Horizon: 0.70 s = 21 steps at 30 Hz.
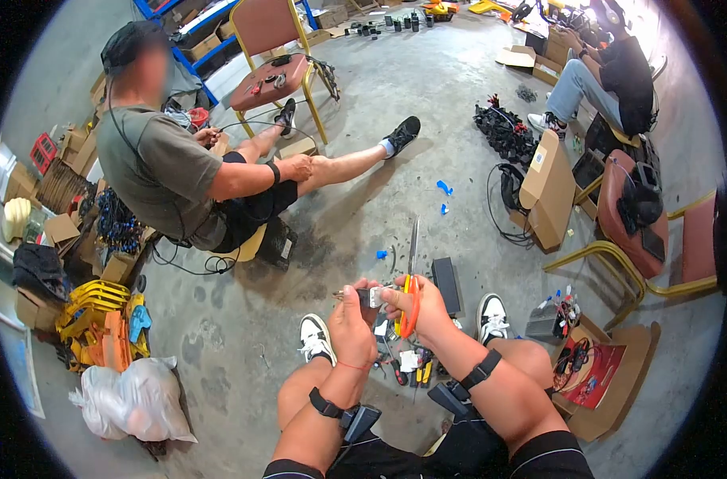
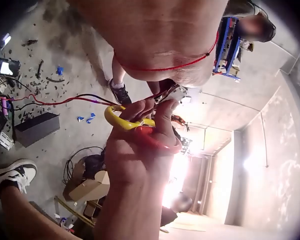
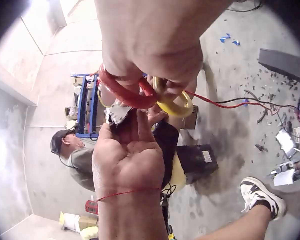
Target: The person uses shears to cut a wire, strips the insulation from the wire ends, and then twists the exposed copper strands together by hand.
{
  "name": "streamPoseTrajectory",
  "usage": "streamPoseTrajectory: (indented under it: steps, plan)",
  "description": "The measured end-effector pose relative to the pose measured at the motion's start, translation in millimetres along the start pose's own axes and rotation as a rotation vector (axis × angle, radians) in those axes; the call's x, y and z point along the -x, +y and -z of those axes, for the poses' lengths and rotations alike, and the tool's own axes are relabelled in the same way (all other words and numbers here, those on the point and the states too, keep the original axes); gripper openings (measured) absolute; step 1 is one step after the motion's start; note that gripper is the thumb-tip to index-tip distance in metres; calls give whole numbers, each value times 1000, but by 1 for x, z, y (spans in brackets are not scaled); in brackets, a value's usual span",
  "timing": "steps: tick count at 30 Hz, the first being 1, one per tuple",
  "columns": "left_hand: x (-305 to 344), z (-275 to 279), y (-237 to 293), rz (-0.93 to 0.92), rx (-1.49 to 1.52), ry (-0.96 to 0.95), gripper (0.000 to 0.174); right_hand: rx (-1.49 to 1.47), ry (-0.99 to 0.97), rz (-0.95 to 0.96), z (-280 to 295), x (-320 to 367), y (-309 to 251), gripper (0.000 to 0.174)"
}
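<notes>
Close together in front of me, my left hand (image 1: pixel 352 329) and right hand (image 1: pixel 429 305) meet at a small black-and-white part (image 1: pixel 371 297). My left fingers and thumb pinch this part, whose exact kind I cannot tell. Scissors (image 1: pixel 411 313) with one orange-red and one yellow handle hang on my right hand, their blades pointing away from me. My right thumb is right at the part's white face. In the left wrist view, red and black wires (image 2: pixel 45 102) run from near the hands toward the floor tools.
Between my shoes lie hand tools (image 1: pixel 415 366) and a long dark box (image 1: pixel 447 286). An open cardboard box (image 1: pixel 611 391) stands at right, near chairs (image 1: pixel 631 209). A seated person (image 1: pixel 164 152) handles a cable at left; another (image 1: pixel 611 80) sits far right. White bags (image 1: pixel 140 399) lie lower left.
</notes>
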<state>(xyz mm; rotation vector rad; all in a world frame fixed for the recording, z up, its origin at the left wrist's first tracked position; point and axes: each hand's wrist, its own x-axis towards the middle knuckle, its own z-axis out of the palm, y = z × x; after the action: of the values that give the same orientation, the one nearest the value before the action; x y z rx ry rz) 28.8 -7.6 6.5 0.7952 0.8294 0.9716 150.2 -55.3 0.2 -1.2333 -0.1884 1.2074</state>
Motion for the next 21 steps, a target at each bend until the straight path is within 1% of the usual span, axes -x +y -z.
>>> streamPoseTrajectory:
  steps: [1,4,6,8,9,11,12,13,14,16,17,21]
  plan:
    - [1,0,-1,21,45,1,44,-5,3,0,1,-1,1,53]
    - [1,1,-1,56,57,7,44,-2,-15,-37,3,-4,-1,55]
    - [-1,2,-4,53,39,-2,45,16,-62,-92,5,-3,-5,58]
    - [-4,6,-7,44,24,-8,45,-37,-77,-60,3,4,-10,55]
    - [-5,8,-9,41,-13,-39,43,-88,-92,-27,2,6,-12,52]
    - [-7,11,-12,35,-50,-76,41,-66,-84,13,6,3,-17,50]
    - [-7,10,-13,1,-131,-137,39,-43,-74,46,9,2,-22,48]
    - [-7,10,-14,-32,-213,-199,39,-40,-70,20,14,2,-30,47]
    - [-6,11,-14,-29,-213,-205,39,-43,-64,23,18,3,-37,47]
    - [-4,10,-5,3,-304,-326,44,-12,-48,-57,24,5,-49,47]
    - [-5,13,-4,4,-378,-344,45,-31,-55,-33,27,2,-46,49]
    - [-4,11,0,20,-343,-359,46,54,-41,15,30,-1,-42,52]
